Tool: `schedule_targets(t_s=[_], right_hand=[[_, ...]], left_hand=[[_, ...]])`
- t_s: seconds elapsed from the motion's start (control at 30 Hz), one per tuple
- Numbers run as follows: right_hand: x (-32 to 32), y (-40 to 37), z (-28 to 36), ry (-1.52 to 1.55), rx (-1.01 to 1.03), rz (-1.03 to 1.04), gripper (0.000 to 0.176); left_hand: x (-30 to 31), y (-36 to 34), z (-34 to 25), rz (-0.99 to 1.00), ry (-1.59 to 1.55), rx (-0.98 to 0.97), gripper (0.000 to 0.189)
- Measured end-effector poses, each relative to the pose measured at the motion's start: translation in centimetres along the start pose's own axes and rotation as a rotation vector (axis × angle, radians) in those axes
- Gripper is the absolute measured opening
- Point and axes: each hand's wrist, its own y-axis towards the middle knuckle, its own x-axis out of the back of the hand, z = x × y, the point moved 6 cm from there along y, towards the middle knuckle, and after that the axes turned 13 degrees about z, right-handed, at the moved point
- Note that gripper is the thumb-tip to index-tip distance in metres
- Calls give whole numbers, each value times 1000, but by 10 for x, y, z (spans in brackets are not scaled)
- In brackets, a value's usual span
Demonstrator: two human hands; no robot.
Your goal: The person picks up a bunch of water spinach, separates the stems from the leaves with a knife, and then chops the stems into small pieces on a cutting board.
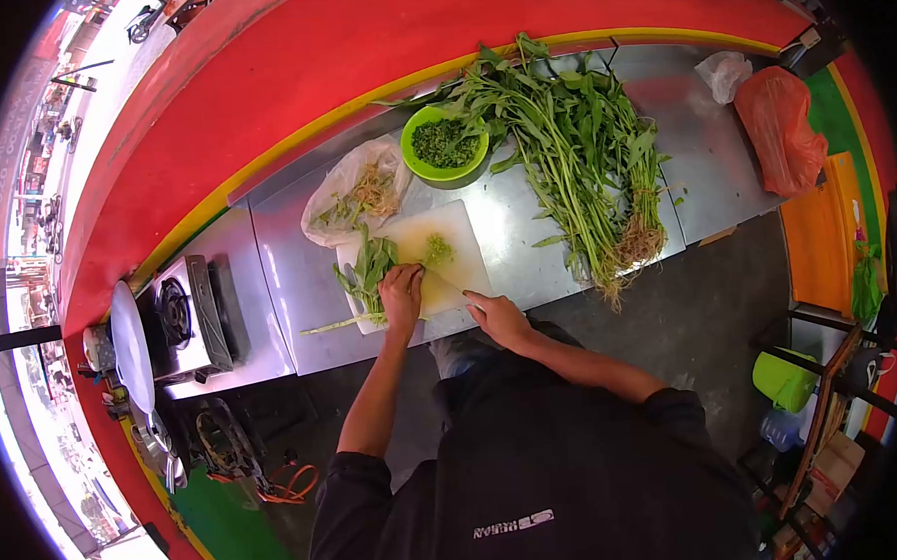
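On a white cutting board [472, 241] lies a bunch of leafy greens [371, 266], its stems pointing toward the front edge. My left hand [402, 294] is closed round the greens at their right side. My right hand [500, 318] is closed on a knife [449, 284], whose blade reaches left toward my left fingers. Beyond the blade sits a small pile of chopped greens [437, 248]. A lime-green bowl [410, 164] behind the board holds more chopped greens. To its left, a clear plastic bag [327, 200] contains roots and trimmings.
A large heap of long-stemmed greens with roots [573, 154] covers the metal counter [709, 169] to the right. Farther right are a red plastic bag [777, 130] and a clear bag [724, 74]. A gas stove [185, 317] stands at the left, beside a big round lid [131, 344].
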Motion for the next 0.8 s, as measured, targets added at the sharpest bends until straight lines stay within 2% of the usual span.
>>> schedule_targets(t_s=[0.3, 0.53, 0.63, 0.8], right_hand=[[0, 10, 3, -7, 12, -14, 36], [7, 4, 6, 29, 29, -11, 34], [5, 11, 6, -17, -23, 13, 33], [-1, 16, 1, 20, 32, -32, 32]], left_hand=[[6, 0, -12, 21, 98, -39, 14], [4, 4, -8, -9, 49, -36, 12], [5, 3, -12, 10, 86, -34, 12], [8, 1, -15, -3, 114, -8, 12]])
